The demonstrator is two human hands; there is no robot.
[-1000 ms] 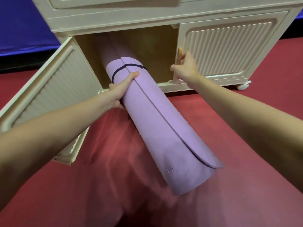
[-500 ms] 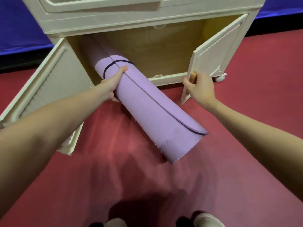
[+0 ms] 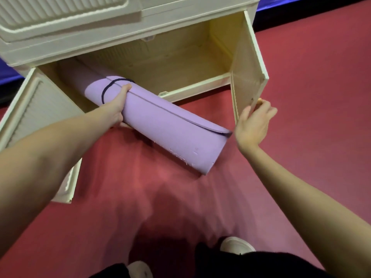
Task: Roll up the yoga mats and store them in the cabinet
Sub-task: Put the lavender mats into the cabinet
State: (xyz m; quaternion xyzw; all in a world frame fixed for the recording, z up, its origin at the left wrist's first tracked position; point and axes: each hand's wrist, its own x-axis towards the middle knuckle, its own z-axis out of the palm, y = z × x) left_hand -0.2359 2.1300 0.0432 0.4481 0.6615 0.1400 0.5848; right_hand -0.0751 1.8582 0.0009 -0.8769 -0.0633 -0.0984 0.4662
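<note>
The left hand (image 3: 117,109) is gripping a rolled purple yoga mat (image 3: 164,125), fingers wrapped round it; its long axis is slanting into the cabinet (image 3: 128,43) opening's left corner. The right hand (image 3: 254,121), fingers loosely spread, is touching the right door (image 3: 248,77), now swung fully open.

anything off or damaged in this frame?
Minor: the purple mat shows small nicks near its outer end, and its outer flap lifts slightly there. It lies diagonally, half out of the cabinet, held by the left hand. Nothing else.
</note>
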